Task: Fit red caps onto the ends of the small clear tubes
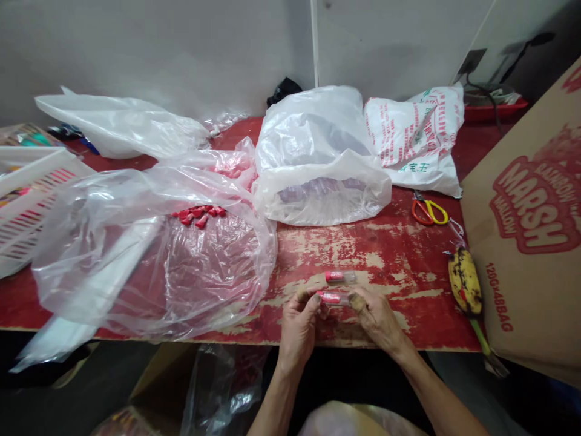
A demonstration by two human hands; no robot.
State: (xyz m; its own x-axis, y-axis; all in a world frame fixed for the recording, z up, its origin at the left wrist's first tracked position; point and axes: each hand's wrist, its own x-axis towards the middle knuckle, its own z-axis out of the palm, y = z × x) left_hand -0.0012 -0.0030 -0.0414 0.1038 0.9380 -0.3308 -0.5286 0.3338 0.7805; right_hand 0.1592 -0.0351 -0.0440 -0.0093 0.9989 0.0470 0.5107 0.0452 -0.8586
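Both my hands meet at the front edge of a worn red table [363, 248]. Between them is a small clear tube with a red cap [333, 297]. My left hand [299, 324] pinches its capped end and my right hand [374, 315] pinches the other end. A second capped tube [340, 277] lies on the table just beyond them. Loose red caps [200, 215] lie inside a big clear plastic bag [149, 254] to the left.
A white bag of clear tubes [318, 163] sits mid-table, with a printed white bag [415, 136] behind it. Orange-handled scissors [429, 211], a yellow brush [465, 281] and a cardboard box [531, 230] are at the right. A white basket [27, 200] stands at the left.
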